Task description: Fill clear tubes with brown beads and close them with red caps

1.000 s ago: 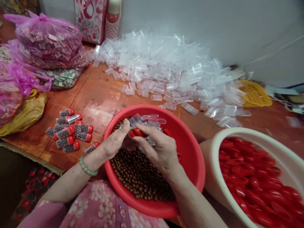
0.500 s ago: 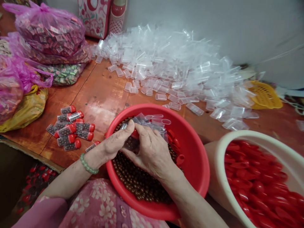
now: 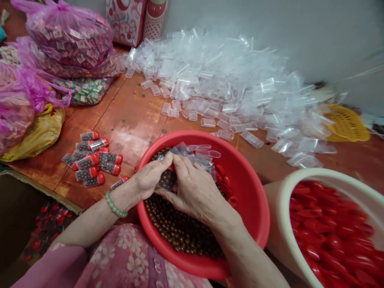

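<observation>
Above the red basin (image 3: 263,216), my left hand (image 3: 150,176) and my right hand (image 3: 195,190) are closed together around a clear container (image 3: 167,180) with dark beads inside. My fingers hide much of it, and a bit of red shows at its top. Brown beads (image 3: 177,236) fill the lower part of the basin. Clear plastic tubes (image 3: 204,154) and red caps (image 3: 223,180) lie inside it, beyond my right hand. Left of the basin, several filled containers with red caps (image 3: 87,161) are piled on the wooden table (image 3: 126,116).
A heap of clear tubes (image 3: 222,76) spreads along the wall, with a yellow basket (image 3: 348,123) at its right. A cream tub (image 3: 283,200) of red caps stands at the right. Filled purple bags (image 3: 72,40) and a yellow bag (image 3: 39,134) sit at the left. More red-capped pieces lie below the table edge.
The view has shifted slightly, so table items appear a little further right or lower. My hands stay together on the container, with the right fingers now drawn nearer my left thumb and less red showing.
</observation>
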`<state>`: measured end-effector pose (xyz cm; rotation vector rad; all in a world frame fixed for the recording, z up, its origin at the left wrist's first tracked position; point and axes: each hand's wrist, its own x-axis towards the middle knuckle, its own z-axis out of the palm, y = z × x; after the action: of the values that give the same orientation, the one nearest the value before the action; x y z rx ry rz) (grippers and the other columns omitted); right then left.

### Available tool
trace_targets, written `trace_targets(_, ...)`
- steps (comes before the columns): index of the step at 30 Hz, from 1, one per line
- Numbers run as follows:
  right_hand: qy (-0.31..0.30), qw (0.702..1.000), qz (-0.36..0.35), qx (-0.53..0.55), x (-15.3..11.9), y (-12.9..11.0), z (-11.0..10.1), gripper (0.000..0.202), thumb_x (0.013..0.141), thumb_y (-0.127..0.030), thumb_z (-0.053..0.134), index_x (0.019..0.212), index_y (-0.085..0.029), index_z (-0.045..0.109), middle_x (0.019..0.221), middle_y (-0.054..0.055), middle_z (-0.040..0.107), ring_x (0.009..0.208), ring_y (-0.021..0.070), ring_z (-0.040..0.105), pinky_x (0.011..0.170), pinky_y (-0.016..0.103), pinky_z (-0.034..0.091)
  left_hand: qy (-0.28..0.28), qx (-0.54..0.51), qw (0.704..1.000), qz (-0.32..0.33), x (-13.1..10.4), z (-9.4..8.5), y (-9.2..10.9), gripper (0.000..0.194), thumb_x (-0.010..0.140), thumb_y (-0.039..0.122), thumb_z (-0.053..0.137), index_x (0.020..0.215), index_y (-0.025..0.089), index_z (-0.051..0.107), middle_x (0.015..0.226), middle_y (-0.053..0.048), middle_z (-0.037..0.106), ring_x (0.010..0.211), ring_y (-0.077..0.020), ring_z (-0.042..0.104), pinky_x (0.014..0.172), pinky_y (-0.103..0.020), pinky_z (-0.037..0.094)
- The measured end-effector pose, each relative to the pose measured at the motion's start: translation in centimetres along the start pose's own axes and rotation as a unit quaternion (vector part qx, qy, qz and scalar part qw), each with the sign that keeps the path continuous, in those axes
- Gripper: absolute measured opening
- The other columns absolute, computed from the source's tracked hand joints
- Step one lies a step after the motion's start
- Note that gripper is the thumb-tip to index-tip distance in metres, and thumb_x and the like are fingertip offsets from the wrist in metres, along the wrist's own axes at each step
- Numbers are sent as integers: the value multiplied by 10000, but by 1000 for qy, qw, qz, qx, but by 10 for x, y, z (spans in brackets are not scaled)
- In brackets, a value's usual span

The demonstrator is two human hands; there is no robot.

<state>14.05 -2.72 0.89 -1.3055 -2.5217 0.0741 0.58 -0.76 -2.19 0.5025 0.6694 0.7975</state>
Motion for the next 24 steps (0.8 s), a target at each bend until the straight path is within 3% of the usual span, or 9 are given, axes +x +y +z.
trace_targets(5,51,996,34,68,-3,0,4,656,773,-355,668,1326,-114,411,1127,189,568,1016,321,578,828,476,541,25,27,998,-59,1,6,5,474,967,492,382,986,145,704,667,-43,677,527,-123,579,585,-278,511)
trace_targets(10,86,990,21,106,-1,-3,11,666,738,-298,674,1325,-132,405,1113,170,562,992,308,553,839,482,519,99,102,990,-17,-5,15,10,585,930,615,357,811,155,699,514,-8,563,437,-111,480,480,-255,444)
trace_targets(14,118,991,-20,56,-1,-6,15,695,775,-289,610,1398,-139,341,1075,163,568,921,297,542,770,461,503,157,168,973,37,-12,21,17,519,946,508,418,613,176,639,482,-5,504,550,-162,535,596,-301,466)
trace_targets(17,133,990,-45,4,0,-7,15,719,796,-270,582,1438,-125,292,1069,169,582,884,295,538,739,455,482,180,157,967,86,-12,21,18,340,924,381,507,697,197,681,606,-22,605,868,-232,616,824,-329,484)
trace_targets(20,102,994,-33,9,2,-8,13,716,803,-258,575,1444,-128,284,1092,179,578,924,312,539,761,474,489,192,139,969,77,-10,17,15,239,906,343,533,831,207,714,729,-35,679,1060,-260,595,946,-354,456)
trace_targets(22,72,996,-25,44,3,-7,11,716,806,-250,590,1441,-117,287,1141,198,565,995,321,538,813,486,503,211,132,966,68,-9,14,11,285,921,381,499,876,204,718,737,-38,688,1010,-259,620,919,-367,471)
trace_targets(24,65,994,-33,79,3,-5,9,719,811,-267,618,1432,-98,296,1201,217,548,1068,322,532,871,489,508,216,120,967,64,-8,12,9,381,940,448,437,853,200,713,651,-27,659,819,-230,646,802,-356,504)
